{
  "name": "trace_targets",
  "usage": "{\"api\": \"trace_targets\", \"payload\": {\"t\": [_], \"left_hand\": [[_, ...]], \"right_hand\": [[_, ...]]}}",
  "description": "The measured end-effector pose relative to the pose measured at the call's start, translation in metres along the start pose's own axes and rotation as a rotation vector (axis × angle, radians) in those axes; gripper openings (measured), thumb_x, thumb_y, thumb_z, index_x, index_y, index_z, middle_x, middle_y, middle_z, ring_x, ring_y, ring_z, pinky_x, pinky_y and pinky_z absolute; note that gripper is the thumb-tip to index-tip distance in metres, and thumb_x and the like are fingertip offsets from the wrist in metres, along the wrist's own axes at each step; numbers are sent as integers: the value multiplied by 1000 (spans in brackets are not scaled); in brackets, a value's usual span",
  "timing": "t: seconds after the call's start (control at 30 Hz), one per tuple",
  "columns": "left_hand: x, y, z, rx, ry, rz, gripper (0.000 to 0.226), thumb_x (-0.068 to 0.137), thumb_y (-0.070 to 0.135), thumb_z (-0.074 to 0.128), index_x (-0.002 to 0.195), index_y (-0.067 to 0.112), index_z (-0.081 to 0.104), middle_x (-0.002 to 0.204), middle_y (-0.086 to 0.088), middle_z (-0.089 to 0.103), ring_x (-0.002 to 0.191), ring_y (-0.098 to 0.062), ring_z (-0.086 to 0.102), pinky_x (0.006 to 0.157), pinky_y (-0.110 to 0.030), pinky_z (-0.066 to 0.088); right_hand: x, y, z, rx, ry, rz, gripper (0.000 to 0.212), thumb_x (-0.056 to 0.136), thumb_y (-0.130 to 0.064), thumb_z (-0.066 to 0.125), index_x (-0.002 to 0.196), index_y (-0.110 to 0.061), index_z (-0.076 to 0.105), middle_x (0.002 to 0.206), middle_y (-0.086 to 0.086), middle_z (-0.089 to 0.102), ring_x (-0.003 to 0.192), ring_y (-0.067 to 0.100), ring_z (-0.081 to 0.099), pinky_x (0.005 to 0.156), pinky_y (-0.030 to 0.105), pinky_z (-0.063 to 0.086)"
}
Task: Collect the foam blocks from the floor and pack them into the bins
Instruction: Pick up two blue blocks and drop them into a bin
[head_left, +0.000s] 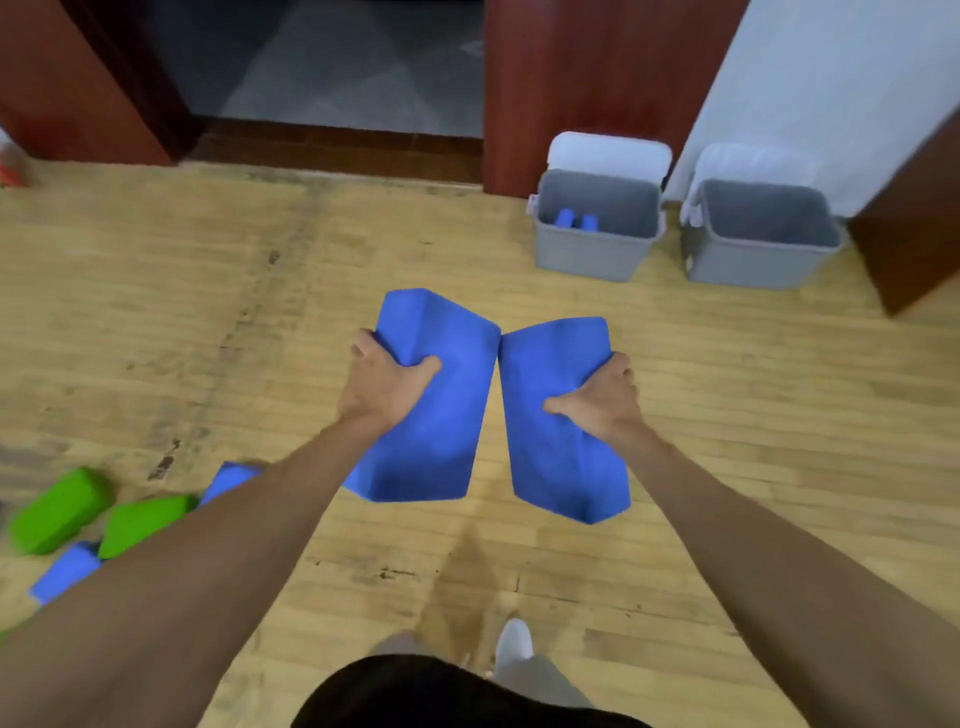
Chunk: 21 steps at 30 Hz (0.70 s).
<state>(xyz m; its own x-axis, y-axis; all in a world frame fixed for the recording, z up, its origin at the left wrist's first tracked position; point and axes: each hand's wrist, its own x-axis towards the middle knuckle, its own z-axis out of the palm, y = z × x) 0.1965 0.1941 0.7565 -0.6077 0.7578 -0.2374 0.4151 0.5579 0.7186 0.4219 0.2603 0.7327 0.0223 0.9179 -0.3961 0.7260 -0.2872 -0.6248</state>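
Head view: left hand (387, 387) gripping a blue foam block (431, 415), fingers curled round its left edge, thumb pressed into the top face; right hand (597, 402) gripping a second blue block (556, 447) likewise at its right edge. Both held above the wooden floor (208, 312), side by side, upper inner corners touching. Near the far wall, left bin (587, 254) holding blue pieces (574, 221), right bin (753, 260) just beside. At the floor's near left edge, green blocks (57, 509) and more blue blocks (65, 571), blurred.
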Motion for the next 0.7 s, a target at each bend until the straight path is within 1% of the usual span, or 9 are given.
{"api": "trace_targets", "payload": {"t": [0.1,0.17,0.2,0.27,0.4,0.5,0.57,0.63,0.7], "left_hand": [[24,50,41,-2,-30,111,72,75,46,70,127,10,36,125,-2,46,102,-24,54,81,-35,43],[45,72,64,33,-62,162,82,69,55,72,131,14,37,128,0,48,109,-23,55,88,-39,47],[56,81,74,52,-72,180,86,64,60,72,130,16,39,127,1,50,110,-23,56,90,-42,49],[82,96,97,82,-69,208,91,56,65,71,126,16,43,122,0,54,109,-25,58,88,-47,51],[148,118,144,130,-72,202,86,58,60,75,124,14,46,121,-4,53,109,-28,56,87,-47,51],[209,142,177,173,-128,164,87,64,54,77,131,12,42,129,-7,47,118,-29,51,95,-46,46],[248,164,189,227,-178,144,87,66,53,77,133,12,40,130,-8,45,120,-30,49,97,-45,44],[289,196,199,258,-200,184,86,66,52,77,133,12,41,129,-9,47,120,-30,48,96,-44,44],[332,236,211,254,-189,239,90,66,49,78,137,12,38,133,-8,47,123,-29,47,99,-44,42]], "right_hand": [[34,13,-34,93,92,1,92,60,-30,84,130,-5,29,126,9,44,118,28,46,96,43,46],[57,18,-51,82,146,-5,91,61,-34,84,131,-3,34,126,10,47,118,30,48,98,43,45],[69,21,-59,60,167,-8,91,62,-35,83,132,-3,35,126,11,49,118,30,48,100,43,43],[96,24,-71,8,199,-12,91,64,-37,82,135,-4,35,126,12,49,120,31,47,102,42,41],[173,22,-86,-88,235,2,93,66,-43,81,139,-9,33,126,12,50,118,30,48,100,40,40],[237,3,-97,-150,211,34,94,67,-46,79,140,-11,32,130,7,49,120,28,47,100,40,40],[278,-17,-105,-172,177,54,94,67,-47,78,141,-13,31,132,6,47,122,27,46,100,43,41],[322,-40,-118,-148,186,42,94,66,-48,79,141,-15,32,131,5,48,121,26,47,99,44,42],[366,-61,-136,-88,232,20,93,65,-49,80,139,-15,35,130,5,49,119,27,49,97,46,44]]}}
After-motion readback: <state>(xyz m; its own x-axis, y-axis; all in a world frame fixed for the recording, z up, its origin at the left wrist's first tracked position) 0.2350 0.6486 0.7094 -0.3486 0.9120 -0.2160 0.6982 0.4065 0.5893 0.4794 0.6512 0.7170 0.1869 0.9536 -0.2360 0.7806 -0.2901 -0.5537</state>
